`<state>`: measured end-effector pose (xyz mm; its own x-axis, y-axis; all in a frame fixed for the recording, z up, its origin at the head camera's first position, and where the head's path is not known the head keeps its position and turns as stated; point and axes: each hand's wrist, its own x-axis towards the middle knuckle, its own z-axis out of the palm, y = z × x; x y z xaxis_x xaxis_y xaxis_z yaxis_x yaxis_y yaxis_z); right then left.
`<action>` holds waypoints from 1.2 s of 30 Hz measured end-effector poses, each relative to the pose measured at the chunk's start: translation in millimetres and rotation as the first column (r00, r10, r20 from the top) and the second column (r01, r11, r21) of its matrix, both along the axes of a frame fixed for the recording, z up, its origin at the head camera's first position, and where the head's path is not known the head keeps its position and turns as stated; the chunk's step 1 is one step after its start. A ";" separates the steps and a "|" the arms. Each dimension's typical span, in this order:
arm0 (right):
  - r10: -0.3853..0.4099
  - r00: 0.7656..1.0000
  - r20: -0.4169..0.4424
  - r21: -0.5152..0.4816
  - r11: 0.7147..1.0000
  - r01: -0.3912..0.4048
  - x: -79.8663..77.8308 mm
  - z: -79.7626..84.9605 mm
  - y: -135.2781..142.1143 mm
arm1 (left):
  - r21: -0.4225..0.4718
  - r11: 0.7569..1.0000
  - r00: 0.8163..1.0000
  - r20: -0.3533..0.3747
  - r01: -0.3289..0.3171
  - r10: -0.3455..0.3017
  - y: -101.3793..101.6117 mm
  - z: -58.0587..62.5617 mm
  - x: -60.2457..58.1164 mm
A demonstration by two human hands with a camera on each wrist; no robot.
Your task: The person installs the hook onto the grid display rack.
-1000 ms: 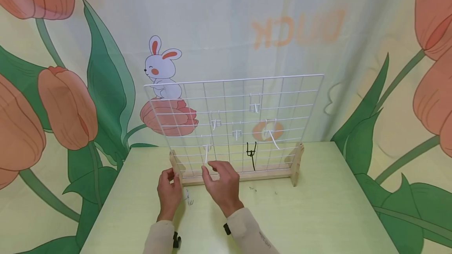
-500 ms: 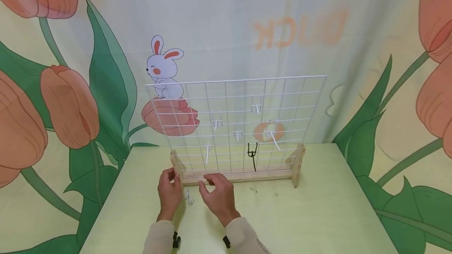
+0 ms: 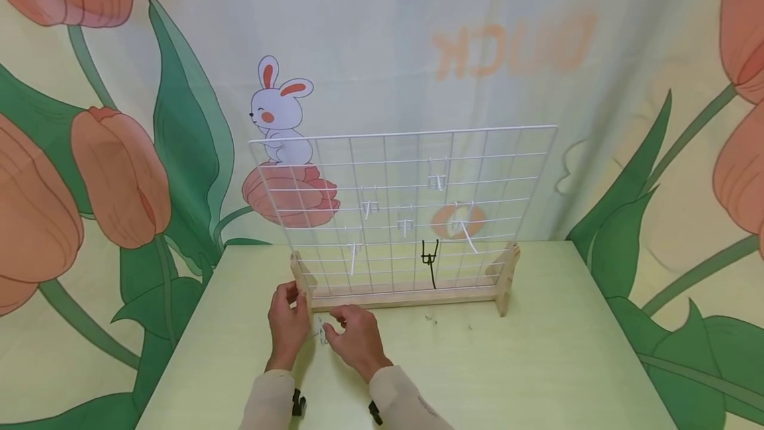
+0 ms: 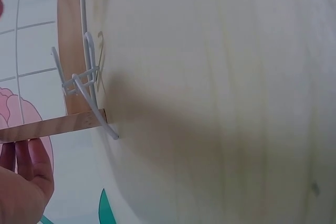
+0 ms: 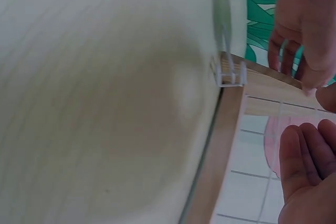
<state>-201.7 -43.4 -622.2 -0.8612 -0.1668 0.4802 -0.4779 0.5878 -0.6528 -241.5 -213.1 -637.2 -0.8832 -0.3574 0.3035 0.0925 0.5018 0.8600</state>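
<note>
My left hand (image 3: 288,324) is at the left wooden foot (image 3: 302,277) of a white wire grid rack (image 3: 384,201). Its fingertips (image 4: 37,153) touch the outer face of that foot in the left wrist view. Near its base, a loose white wire hook (image 4: 81,80) with two prongs and a long arm sits by the front wooden rail (image 5: 215,166). Just right of that hook is my right hand (image 3: 358,340), with space between thumb and fingers and nothing held. In the right wrist view its bent fingers (image 5: 299,156) overlap the grid.
Several white hooks hang on the grid, among them a long one (image 3: 467,234) at right. A black hook (image 3: 430,259) hangs lower down. Small bits (image 3: 431,319) lie on the pale table (image 3: 507,377) before the rack. A printed curtain (image 3: 382,38) stands behind.
My right hand has come down and left from in front of the lower left grid hook to beside the loose hook. My left hand has stayed at the wooden foot.
</note>
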 end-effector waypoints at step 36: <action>0.068 0.973 0.219 0.064 0.994 -0.084 -10.4 -46.4 -24.5 | -0.018 1.000 1.000 0.022 -0.003 0.003 -0.1 4.0 1.4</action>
